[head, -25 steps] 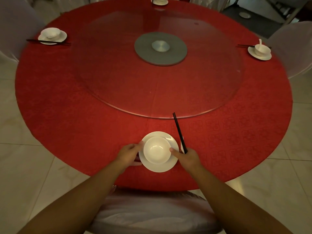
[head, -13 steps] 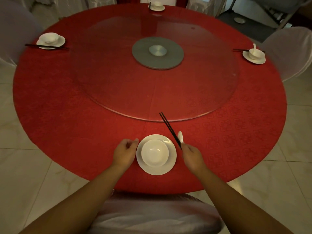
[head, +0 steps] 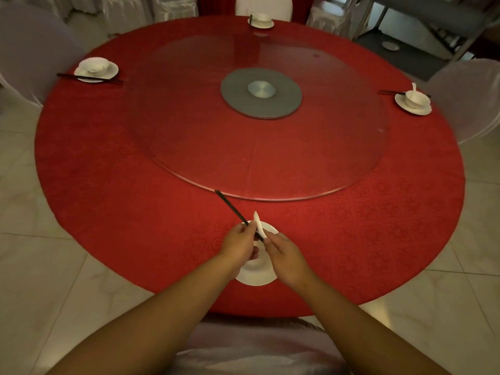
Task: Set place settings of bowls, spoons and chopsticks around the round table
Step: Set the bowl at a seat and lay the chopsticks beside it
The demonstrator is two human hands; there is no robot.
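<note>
Both hands over near saucer [head: 257,277]; left hand [head: 239,243] pinches chopsticks [head: 230,207]; right hand [head: 284,255] grips white spoon [head: 258,224] by fingertips.

Counted: four saucers [head: 257,277], three bowls [head: 94,66] visible, four chopstick pairs [head: 232,208], two spoons [head: 258,224], one glass turntable [head: 189,125], two hands [head: 240,244]

Both forearms bare from bottom edge of frame up to wrists, no sleeves visible. Left hand [head: 240,246] and right hand [head: 286,257]: bare, no gloves, no rings, no watch or wristband seen. Nails too small/blurred to tell; rest of body out of frame.
</note>
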